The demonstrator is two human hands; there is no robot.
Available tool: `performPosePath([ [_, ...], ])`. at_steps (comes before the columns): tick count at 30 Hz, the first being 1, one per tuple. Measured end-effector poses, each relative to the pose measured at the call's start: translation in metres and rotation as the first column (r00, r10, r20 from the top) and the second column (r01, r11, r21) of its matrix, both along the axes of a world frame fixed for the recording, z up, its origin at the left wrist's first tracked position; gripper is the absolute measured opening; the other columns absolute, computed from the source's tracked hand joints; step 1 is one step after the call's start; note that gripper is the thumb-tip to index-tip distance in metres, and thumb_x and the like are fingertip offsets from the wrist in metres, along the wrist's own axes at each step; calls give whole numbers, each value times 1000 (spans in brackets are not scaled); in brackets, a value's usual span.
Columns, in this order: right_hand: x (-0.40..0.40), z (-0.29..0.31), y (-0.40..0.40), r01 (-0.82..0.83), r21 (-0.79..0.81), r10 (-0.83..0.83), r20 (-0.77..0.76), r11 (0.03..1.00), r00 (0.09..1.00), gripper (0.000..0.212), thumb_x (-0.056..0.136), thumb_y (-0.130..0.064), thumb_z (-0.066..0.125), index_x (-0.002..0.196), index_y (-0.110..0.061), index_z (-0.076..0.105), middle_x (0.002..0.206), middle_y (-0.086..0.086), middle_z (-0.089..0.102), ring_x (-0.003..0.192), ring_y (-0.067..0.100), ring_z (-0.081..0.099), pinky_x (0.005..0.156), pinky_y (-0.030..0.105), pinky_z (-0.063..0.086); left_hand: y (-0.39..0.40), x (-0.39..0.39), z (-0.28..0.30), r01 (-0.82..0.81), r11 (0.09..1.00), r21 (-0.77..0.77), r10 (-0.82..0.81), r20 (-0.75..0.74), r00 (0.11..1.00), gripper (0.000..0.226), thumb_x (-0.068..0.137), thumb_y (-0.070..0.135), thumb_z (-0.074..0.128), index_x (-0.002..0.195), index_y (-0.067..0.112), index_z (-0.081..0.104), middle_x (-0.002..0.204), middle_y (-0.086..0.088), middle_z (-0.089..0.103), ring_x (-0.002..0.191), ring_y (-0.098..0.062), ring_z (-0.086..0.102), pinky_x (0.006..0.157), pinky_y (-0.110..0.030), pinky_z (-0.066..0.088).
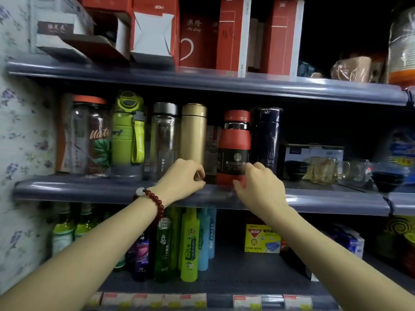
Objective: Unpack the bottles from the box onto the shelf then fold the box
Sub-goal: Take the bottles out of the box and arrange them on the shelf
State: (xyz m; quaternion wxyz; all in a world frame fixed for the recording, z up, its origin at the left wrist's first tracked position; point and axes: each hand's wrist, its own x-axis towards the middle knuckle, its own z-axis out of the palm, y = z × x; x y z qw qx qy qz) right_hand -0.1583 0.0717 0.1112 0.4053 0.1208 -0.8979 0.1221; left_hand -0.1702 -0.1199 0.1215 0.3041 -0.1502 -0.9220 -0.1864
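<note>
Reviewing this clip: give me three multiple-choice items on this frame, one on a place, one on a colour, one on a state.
1. The gold flask stands directly left of
A. green bottle
B. red bottle
C. glass mug

2. Colour of the bead bracelet:
A. dark red
B. blue
C. yellow

3. The right hand:
A. hangs idle
B. lies flat on the shelf edge
C. has its grip at the red bottle's base

Key: 1 B, the red bottle is next along the middle shelf; 2 A, dark red beads on the left wrist; 3 C, its fingers curl against the base.

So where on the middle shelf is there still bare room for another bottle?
Bare strip along the middle shelf front, right of the right hand, before the black bowl and glass mug. Left of the navy flask, bottles stand packed.
</note>
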Motion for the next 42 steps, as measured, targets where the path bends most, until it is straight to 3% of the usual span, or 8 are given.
performPosePath([
  [7,2,9,-51,-152,18,151,44,988,988,31,89,-33,57,110,-10,57,107,7,58,100,29,57,73,36,47,-51,20,8,-72,997,1,72,-50,996,18,79,24,70,95,15,73,90,0,73,84,-13,66,81,-29,54],
  [14,-17,16,-82,-251,-90,260,109,964,959,23,87,-29,57,95,-8,50,95,10,58,92,32,58,66,32,39,-94,24,6,-154,978,143,161,-34,986,26,77,36,73,90,15,65,86,-1,67,82,-16,63,79,-38,56],
  [20,-29,18,-90,-280,-199,316,175,939,933,46,83,-31,68,115,-8,44,110,14,62,101,30,59,83,40,52,-98,16,4,-195,957,214,186,57,981,66,79,44,70,132,13,46,109,-7,63,97,-20,64,87,-37,55],
  [26,-40,18,-90,-305,-349,393,219,886,893,79,78,-39,75,134,-4,34,122,15,59,111,29,57,88,32,47,-90,-2,6,-203,936,287,174,124,977,95,74,57,68,146,10,28,127,-9,58,112,-21,58,88,-31,49],
  [30,-52,20,-94,-298,-506,469,252,810,847,95,74,-41,79,145,-5,26,132,12,55,119,27,54,93,30,46,-87,-12,8,-163,920,357,115,151,982,93,73,52,72,144,10,29,129,-9,57,114,-22,57,86,-28,46],
  [33,-64,20,-98,-290,-641,557,260,711,789,88,69,-38,83,138,-11,35,129,8,57,113,24,57,92,33,51,-90,-21,6,-137,890,435,60,186,981,96,67,48,80,142,16,29,134,-7,52,119,-22,53,89,-28,44],
  [39,-76,18,-99,-323,-695,630,237,642,740,79,69,-30,85,131,-15,39,118,2,56,104,20,56,64,20,48,-102,-35,6,-65,843,534,-106,284,953,114,54,35,90,144,28,21,144,-3,44,131,-22,43,108,-38,39],
  [42,-84,16,-96,-328,-705,650,245,629,720,75,69,-30,84,128,-17,40,116,0,57,105,20,58,70,23,52,-104,-38,4,-49,836,546,-127,281,951,112,53,35,90,144,28,24,143,-4,46,132,-21,43,109,-39,38],
])
